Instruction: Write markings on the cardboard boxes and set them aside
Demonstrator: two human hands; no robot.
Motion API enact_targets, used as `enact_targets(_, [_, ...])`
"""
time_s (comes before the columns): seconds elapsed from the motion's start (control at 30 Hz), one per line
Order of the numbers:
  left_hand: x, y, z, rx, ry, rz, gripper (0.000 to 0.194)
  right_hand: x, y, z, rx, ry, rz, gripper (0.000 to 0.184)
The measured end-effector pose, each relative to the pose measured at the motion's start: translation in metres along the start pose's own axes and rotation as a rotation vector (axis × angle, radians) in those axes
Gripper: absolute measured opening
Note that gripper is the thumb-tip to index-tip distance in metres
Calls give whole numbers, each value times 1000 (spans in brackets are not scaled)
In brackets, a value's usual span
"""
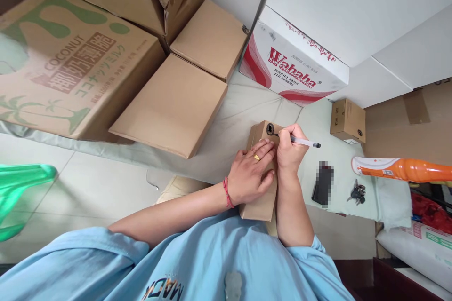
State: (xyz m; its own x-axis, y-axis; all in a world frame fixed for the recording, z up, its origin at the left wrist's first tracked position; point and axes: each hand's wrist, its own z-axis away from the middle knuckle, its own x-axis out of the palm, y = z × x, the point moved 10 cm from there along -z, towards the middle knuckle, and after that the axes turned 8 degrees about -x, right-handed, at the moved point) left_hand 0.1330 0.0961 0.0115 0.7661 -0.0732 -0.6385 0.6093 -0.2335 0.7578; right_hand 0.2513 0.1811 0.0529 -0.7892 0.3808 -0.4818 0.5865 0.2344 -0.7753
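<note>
A small brown cardboard box (256, 205) stands in front of me at the cloth's near edge. My left hand (252, 169) lies flat across its top, fingers stretched toward the far end, with a gold ring and a red string bracelet. My right hand (291, 148) is closed in a writing grip around a pen (305, 141) with a clear barrel and dark end. The pen's tip is at the box's far end, close to a dark round mark (270, 129) with a lighter centre. Part of the box is hidden under both hands.
Left are a large coconut carton (81, 56) and plain brown boxes (173, 103). A white-and-red water carton (293, 63) stands behind. To the right are a small marked box (348, 120), a blurred dark object (323, 183), keys (358, 193) and an orange bottle (399, 169).
</note>
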Motion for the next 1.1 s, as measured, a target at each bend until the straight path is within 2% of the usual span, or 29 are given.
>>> enact_targets(0.27, [1,0,-2,-16,-20,-24,59,9,-8,2,-61,-87,11,17])
enact_targets(0.33, [0,0,-1,-10,-20,-34,59,7,-9,3,-85,-64,-21,15])
enact_targets(0.4, [0,0,-1,-8,-19,-41,57,-2,-3,4,-84,14,-67,18])
enact_targets(0.5, [0,-2,0,-9,-11,-37,56,-30,22,11,-60,136,-70,30])
enact_targets(0.57, [-1,-3,1,-4,-3,-28,54,-51,45,18,-63,142,47,34])
enact_targets(0.63, [-2,-3,1,2,2,-22,52,-65,73,26,-81,20,257,32])
enact_targets(0.7, [-3,-4,0,5,3,-19,51,-68,105,39,-93,-208,441,29])
enact_targets(0.73, [-3,-4,0,6,3,-16,51,-73,120,47,-82,-276,484,29])
enact_targets(0.83, [-5,-4,0,13,10,-10,49,-97,156,71,-20,-346,525,41])
enact_targets(0.9, [-8,-4,1,30,26,-10,47,-117,169,84,21,-328,564,52])
enact_targets(1.0, [-10,-3,1,70,60,-8,45,-166,181,100,125,-139,714,63])
enact_targets(1.07, [-12,-3,1,91,87,-4,45,-201,192,114,303,-16,840,78])
enact_targets(1.1, [-12,-3,1,99,102,-3,45,-213,199,123,408,3,884,87])
